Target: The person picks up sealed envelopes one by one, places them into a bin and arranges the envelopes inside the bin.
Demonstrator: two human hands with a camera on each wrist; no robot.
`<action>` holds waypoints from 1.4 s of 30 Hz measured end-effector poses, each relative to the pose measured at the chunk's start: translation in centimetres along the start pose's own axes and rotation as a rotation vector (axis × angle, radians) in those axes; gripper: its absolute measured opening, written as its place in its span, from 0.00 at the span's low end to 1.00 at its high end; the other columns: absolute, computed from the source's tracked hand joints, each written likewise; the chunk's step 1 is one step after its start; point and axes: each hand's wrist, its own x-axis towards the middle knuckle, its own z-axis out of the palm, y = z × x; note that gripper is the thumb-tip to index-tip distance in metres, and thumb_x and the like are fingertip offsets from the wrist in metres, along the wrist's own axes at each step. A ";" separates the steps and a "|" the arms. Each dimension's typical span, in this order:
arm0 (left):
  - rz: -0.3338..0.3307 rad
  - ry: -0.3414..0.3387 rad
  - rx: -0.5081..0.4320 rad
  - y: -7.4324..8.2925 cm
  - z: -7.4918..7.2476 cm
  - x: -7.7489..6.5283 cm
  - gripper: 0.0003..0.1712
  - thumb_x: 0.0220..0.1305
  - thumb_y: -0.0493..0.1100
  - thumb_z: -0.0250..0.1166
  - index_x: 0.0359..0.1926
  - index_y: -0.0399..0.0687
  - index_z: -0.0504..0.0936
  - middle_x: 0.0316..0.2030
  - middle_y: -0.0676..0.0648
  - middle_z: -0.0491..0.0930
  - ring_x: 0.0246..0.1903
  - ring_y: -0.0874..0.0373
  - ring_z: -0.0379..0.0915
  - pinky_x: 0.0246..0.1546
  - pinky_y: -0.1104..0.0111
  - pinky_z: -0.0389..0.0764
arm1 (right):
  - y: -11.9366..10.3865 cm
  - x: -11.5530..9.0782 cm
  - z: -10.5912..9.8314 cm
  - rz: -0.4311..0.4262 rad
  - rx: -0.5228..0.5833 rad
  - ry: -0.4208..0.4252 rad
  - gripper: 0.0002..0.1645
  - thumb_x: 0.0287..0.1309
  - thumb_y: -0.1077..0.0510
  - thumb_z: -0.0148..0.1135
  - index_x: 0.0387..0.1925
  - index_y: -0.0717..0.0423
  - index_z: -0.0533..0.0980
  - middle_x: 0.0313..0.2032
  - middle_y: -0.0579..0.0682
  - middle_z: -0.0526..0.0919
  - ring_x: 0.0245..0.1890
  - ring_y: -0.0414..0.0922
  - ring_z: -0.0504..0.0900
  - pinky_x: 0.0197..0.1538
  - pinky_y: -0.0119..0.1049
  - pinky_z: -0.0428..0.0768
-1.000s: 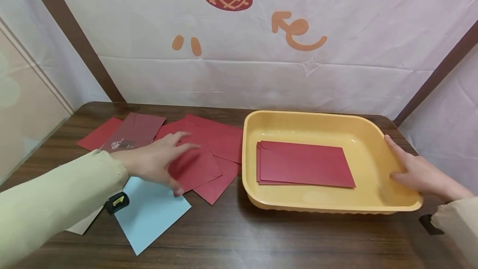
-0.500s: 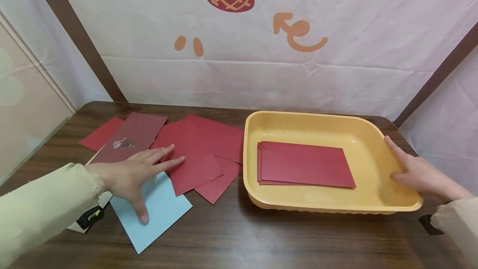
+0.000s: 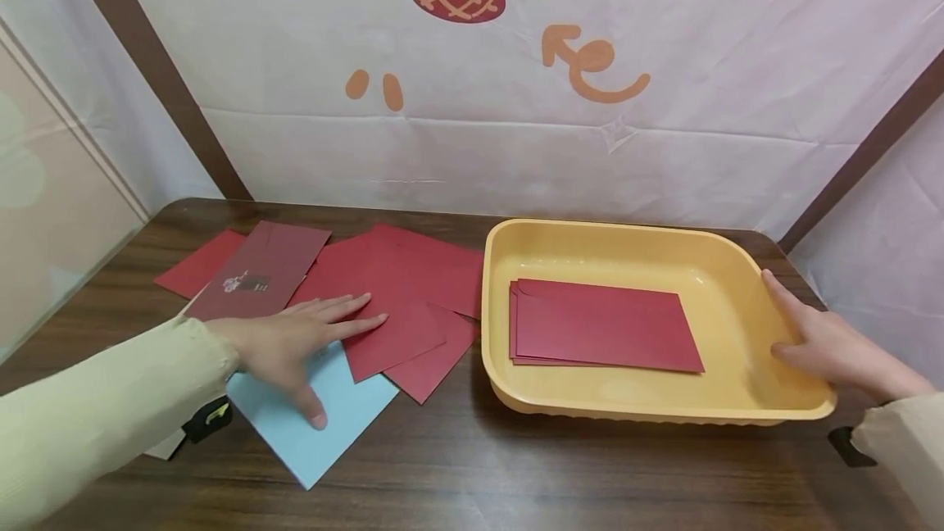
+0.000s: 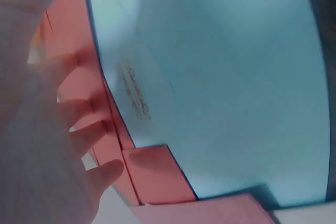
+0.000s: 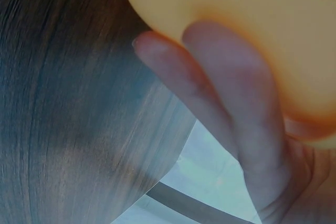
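My left hand (image 3: pixel 288 351) lies spread and palm down over the paper pile. Its fingers reach onto red envelopes (image 3: pixel 406 334), while the thumb rests on a light blue envelope (image 3: pixel 347 416). In the left wrist view the blue envelope (image 4: pixel 236 93) shows a small gold print and partly covers the red ones. My right hand (image 3: pixel 833 351) grips the right side of a yellow plastic tray (image 3: pixel 634 412), thumb inside the wall. The right wrist view shows fingers (image 5: pixel 236 87) against the tray's outer wall. Inside the tray lies a small stack of dark red envelopes (image 3: pixel 605 326).
A maroon envelope (image 3: pixel 258 269) with a small printed picture lies behind the left hand, beside a bright red one (image 3: pixel 199 265). A white paper corner (image 3: pixel 165 445) peeks from under the left sleeve. A printed cloth (image 3: pixel 457 154) hangs behind the brown wooden table (image 3: pixel 516 474).
My left hand moved back leftward from over the red envelopes onto the blue one, then slid right, shifting the blue envelope rightward. The right hand and tray stayed in place.
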 end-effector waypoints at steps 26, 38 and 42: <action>-0.137 0.212 0.168 3.4 2.2 2.9 0.52 0.53 0.75 0.58 0.72 0.53 0.60 0.68 0.33 0.58 0.65 0.32 0.54 0.62 0.38 0.58 | 0.0 0.0 0.0 -0.013 -0.017 0.011 0.62 0.51 0.61 0.62 0.72 0.63 0.30 0.53 0.81 0.69 0.31 0.55 0.76 0.35 0.44 0.73; -0.224 0.309 0.329 7.0 3.6 5.5 0.50 0.57 0.72 0.57 0.67 0.38 0.67 0.40 0.40 0.70 0.42 0.50 0.64 0.40 0.60 0.72 | 0.1 0.0 0.0 -0.010 -0.028 0.004 0.62 0.51 0.61 0.62 0.72 0.64 0.30 0.55 0.82 0.66 0.32 0.55 0.77 0.36 0.44 0.73; -0.265 0.317 0.400 8.1 3.8 6.9 0.50 0.59 0.72 0.55 0.65 0.34 0.67 0.44 0.36 0.72 0.45 0.47 0.67 0.44 0.58 0.74 | 0.0 0.0 0.0 -0.012 -0.030 0.006 0.62 0.51 0.61 0.62 0.72 0.64 0.30 0.56 0.82 0.66 0.33 0.57 0.78 0.37 0.45 0.74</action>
